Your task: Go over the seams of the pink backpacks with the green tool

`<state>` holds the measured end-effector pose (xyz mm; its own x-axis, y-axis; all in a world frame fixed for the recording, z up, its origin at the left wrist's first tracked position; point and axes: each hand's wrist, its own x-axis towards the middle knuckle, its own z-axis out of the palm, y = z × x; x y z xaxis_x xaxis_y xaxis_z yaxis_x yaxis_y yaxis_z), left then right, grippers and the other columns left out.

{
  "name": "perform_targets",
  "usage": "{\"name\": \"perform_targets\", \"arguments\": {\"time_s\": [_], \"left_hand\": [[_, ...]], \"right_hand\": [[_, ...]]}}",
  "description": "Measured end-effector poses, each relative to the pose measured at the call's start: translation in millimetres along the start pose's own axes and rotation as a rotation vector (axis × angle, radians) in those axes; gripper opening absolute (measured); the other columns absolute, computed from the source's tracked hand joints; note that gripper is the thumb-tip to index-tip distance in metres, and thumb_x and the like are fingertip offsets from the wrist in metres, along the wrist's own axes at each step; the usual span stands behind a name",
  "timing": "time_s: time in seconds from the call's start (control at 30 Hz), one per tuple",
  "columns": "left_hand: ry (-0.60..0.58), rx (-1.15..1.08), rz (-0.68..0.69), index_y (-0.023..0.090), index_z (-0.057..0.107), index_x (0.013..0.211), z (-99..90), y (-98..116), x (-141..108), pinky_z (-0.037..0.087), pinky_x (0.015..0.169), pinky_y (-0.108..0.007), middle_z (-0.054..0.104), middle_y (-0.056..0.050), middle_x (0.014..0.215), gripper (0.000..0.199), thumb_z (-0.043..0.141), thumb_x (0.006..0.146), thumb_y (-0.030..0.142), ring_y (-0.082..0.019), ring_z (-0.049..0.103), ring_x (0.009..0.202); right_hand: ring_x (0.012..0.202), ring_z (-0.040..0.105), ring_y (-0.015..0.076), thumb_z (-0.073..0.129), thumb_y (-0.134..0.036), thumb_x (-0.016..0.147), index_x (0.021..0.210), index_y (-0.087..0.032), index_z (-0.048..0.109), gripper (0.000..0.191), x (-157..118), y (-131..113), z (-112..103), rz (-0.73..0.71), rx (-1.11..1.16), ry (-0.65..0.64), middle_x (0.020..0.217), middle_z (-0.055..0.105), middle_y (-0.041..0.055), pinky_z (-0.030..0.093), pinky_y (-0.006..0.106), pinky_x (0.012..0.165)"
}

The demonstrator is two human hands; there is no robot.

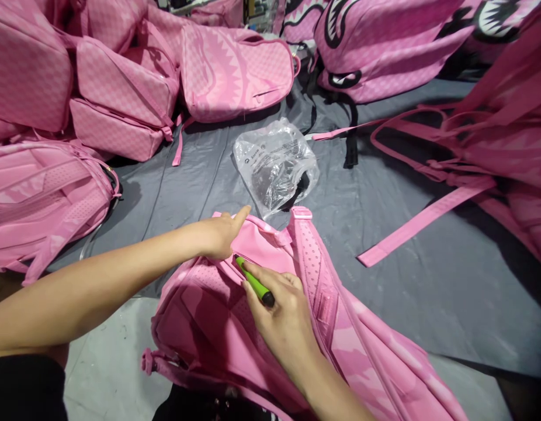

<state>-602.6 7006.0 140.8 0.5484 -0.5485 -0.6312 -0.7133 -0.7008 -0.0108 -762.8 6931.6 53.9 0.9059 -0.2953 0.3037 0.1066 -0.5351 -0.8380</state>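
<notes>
A pink backpack lies in front of me, its perforated shoulder straps showing and a pink buckle at its far edge. My left hand is on the far left edge of the bag, index finger stretched out; its other fingers are curled at the fabric and partly hidden. Between the thumb and fingers of my right hand is a green tool with black ends, its tip close to the bag's seam near my left hand.
Beyond the backpack, a crumpled clear plastic bag lies on the grey-covered table. Pink checkered bags are piled at the left, shark-mouth bags stand at the back right, and a strap trails from the right-hand bags.
</notes>
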Motion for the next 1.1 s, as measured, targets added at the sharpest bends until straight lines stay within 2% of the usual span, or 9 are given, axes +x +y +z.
{"name": "perform_targets", "arguments": {"time_s": [0.37, 0.47, 0.57, 0.63, 0.67, 0.73, 0.8, 0.93, 1.1], "left_hand": [[0.016, -0.022, 0.013, 0.016, -0.009, 0.157, 1.2, -1.6, -2.6, 0.050, 0.093, -0.036, 0.044, -0.028, 0.144, 0.105, 0.062, 0.079, 0.013, -0.033, 0.059, 0.122], [0.025, -0.058, 0.003, 0.018, -0.008, 0.157, 5.3, -3.9, -2.8, 0.049, 0.095, -0.037, 0.038, -0.030, 0.149, 0.104, 0.058, 0.077, 0.008, -0.035, 0.057, 0.126], [0.046, -0.085, 0.011, 0.022, -0.009, 0.157, 9.5, -7.3, -0.7, 0.048, 0.098, -0.041, 0.034, -0.030, 0.153, 0.104, 0.056, 0.077, 0.008, -0.037, 0.053, 0.130], [0.057, -0.086, 0.018, 0.021, -0.009, 0.157, 11.0, -8.4, 0.1, 0.047, 0.100, -0.043, 0.034, -0.030, 0.153, 0.104, 0.056, 0.077, 0.007, -0.037, 0.049, 0.134], [0.057, -0.084, 0.019, 0.020, -0.009, 0.157, 11.4, -8.5, 0.2, 0.047, 0.101, -0.043, 0.034, -0.030, 0.153, 0.104, 0.055, 0.076, 0.007, -0.038, 0.047, 0.136], [0.053, -0.078, 0.017, 0.018, -0.007, 0.158, 11.8, -8.0, 0.3, 0.046, 0.102, -0.043, 0.034, -0.031, 0.152, 0.103, 0.055, 0.076, 0.006, -0.037, 0.041, 0.140], [0.052, -0.080, 0.021, 0.016, -0.006, 0.158, 12.3, -7.5, 0.5, 0.045, 0.103, -0.041, 0.034, -0.032, 0.152, 0.103, 0.055, 0.075, 0.005, -0.036, 0.038, 0.142], [0.072, -0.084, 0.041, 0.015, -0.005, 0.158, 14.4, -8.9, 1.8, 0.046, 0.102, -0.041, 0.034, -0.032, 0.152, 0.103, 0.056, 0.075, 0.005, -0.036, 0.047, 0.136], [0.113, -0.115, 0.076, 0.015, 0.001, 0.158, 15.1, -11.6, 2.6, 0.047, 0.100, -0.044, 0.038, -0.032, 0.150, 0.099, 0.056, 0.076, 0.008, -0.038, 0.052, 0.132]], "right_hand": [[0.095, 0.071, 0.0226, 0.060, -0.019, 0.088, 0.112, -0.021, 0.072, 0.027, 4.1, -9.2, -1.0, 0.043, 0.086, -0.071, 0.108, 0.076, 0.0048, 0.049, 0.040, 0.085], [0.099, 0.071, 0.0242, 0.062, -0.023, 0.088, 0.097, -0.023, 0.075, 0.016, 12.9, -16.7, -36.3, 0.035, 0.063, -0.037, 0.104, 0.077, 0.0045, 0.051, 0.041, 0.088], [0.110, 0.066, 0.0231, 0.056, -0.024, 0.090, 0.097, -0.023, 0.071, 0.016, 36.2, -4.1, -85.0, -0.063, -0.004, 0.252, 0.114, 0.073, 0.0057, 0.051, 0.040, 0.093], [0.102, 0.068, 0.0205, 0.050, -0.018, 0.091, 0.107, -0.021, 0.067, 0.024, 63.4, 22.6, -108.6, -0.060, -0.192, 0.400, 0.108, 0.072, 0.0066, 0.053, 0.036, 0.089], [0.098, 0.068, 0.0204, 0.047, -0.014, 0.090, 0.112, -0.018, 0.065, 0.029, 79.7, 40.3, -114.6, -0.035, -0.354, 0.364, 0.105, 0.071, 0.0079, 0.053, 0.034, 0.088], [0.103, 0.066, 0.0216, 0.045, -0.011, 0.089, 0.117, -0.015, 0.064, 0.034, 114.3, 78.7, -114.5, 0.083, -0.749, 0.046, 0.113, 0.067, 0.0124, 0.051, 0.032, 0.089], [0.099, 0.067, 0.0226, 0.050, -0.016, 0.091, 0.115, -0.017, 0.066, 0.029, 147.5, 112.6, -102.4, 0.111, -0.858, -0.109, 0.117, 0.065, 0.0131, 0.051, 0.030, 0.082], [0.095, 0.067, 0.0196, 0.049, -0.019, 0.096, 0.126, -0.017, 0.058, 0.032, 194.3, 150.5, -72.0, 0.075, -0.905, -0.229, 0.129, 0.060, 0.0125, 0.051, 0.030, 0.079], [0.100, 0.063, 0.0208, 0.055, -0.032, 0.098, 0.118, -0.009, 0.060, 0.031, 201.3, 166.9, -55.5, 0.090, -0.908, -0.293, 0.118, 0.063, 0.0132, 0.051, 0.040, 0.091]]}}
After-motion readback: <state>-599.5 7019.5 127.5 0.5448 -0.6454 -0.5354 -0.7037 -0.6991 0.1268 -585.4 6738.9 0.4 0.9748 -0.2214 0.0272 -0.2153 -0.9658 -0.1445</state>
